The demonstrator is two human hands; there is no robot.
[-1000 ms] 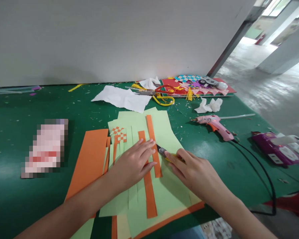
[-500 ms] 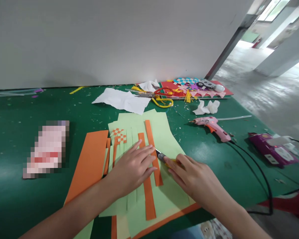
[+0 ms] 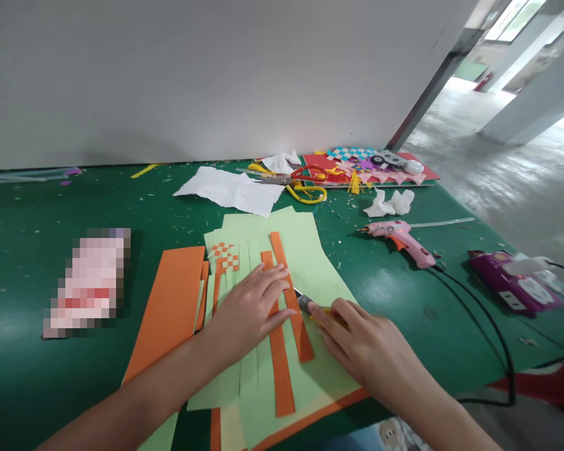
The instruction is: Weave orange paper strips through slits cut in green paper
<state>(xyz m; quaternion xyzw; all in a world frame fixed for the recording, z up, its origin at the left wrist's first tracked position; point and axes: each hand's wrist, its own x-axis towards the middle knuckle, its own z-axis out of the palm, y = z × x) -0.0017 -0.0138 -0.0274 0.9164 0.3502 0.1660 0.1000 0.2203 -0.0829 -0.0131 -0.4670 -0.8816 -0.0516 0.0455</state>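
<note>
My right hand [image 3: 366, 338] grips a yellow utility knife [image 3: 305, 303], its blade tip at the right edge of an orange paper strip [image 3: 302, 338]. My left hand [image 3: 251, 307] lies flat with fingers apart, its fingertips on that strip and across a second orange strip [image 3: 283, 388]. Both strips rest on light green paper sheets [image 3: 329, 376], the left ones slit lengthwise. Small orange-and-green woven checkered pieces [image 3: 228, 261] sit left of the strips. A wide orange sheet [image 3: 169, 300] is beside my left forearm.
Scissors [image 3: 305, 191] and white paper [image 3: 225, 188] lie at the back. To the right are a pink glue gun [image 3: 404, 241] with its black cord and a purple power strip [image 3: 517, 282]. A pixelated pink item [image 3: 89, 282] lies left. Craft pieces sit on a red board [image 3: 427, 166].
The right orange strip has slid toward me and its near end has swung slightly right. My right hand and the knife have moved slightly nearer; my left fingers have shifted a little.
</note>
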